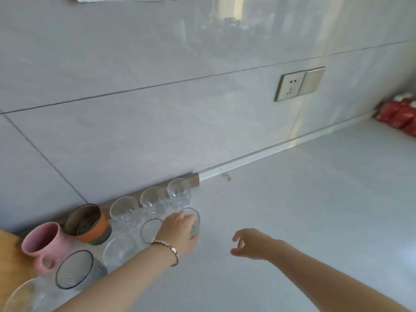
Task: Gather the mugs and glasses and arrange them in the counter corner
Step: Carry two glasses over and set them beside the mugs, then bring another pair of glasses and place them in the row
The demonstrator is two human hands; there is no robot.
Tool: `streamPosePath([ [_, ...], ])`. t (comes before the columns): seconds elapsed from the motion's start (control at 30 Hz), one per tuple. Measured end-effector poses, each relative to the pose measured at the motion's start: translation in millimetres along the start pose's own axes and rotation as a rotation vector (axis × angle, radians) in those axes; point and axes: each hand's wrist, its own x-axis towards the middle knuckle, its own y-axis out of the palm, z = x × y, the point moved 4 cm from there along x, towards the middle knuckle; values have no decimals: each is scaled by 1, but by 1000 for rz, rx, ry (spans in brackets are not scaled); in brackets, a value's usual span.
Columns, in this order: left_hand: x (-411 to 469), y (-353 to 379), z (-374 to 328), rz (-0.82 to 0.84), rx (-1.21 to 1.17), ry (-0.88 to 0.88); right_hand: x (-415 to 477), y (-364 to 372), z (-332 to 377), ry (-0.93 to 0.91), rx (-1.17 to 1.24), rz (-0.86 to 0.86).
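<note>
Several clear glasses stand grouped along the wall at the lower left, among them a faceted glass (pixel 179 194) at the right end of the back row. My left hand (pixel 177 230), wearing a bracelet, is wrapped around a small clear glass (pixel 194 221) standing on the counter at the group's right edge. A pink mug (pixel 41 240) and an orange and grey mug (pixel 89 222) stand further left. A dark-rimmed glass (pixel 75 270) is near the front. My right hand (pixel 249 244) hovers open above the counter, a little right of the glasses, holding nothing.
The white counter (pixel 304 210) stretches to the right, along a grey tiled wall with a socket (pixel 290 86). Red packets (pixel 398 115) lie at the far right. A yellow-brown surface (pixel 6 251) is at the left edge.
</note>
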Motion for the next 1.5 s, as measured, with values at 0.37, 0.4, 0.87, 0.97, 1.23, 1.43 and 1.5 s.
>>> streamPosePath([
  [0.37,55,52,-292,234,30,235,-172,-55,-303,385,22,-64],
  [0.4,59,60,-325,247,22,258,-194,-59,-333,407,39,-62],
  [0.87,113,128,-684,296,42,435,-387,-101,-689,732,355,-338],
  [0.97,142,139,-736,319,39,463,-394,-109,-741,789,399,-373],
  [1.23,243,156,-921,347,12,585,-372,-128,-846,921,598,-448],
  [1.43,298,167,-1069,324,-69,719,-358,-135,-890,1036,783,-450],
  [1.5,315,177,-1105,324,-121,741,-358,-135,-900,1066,821,-444],
])
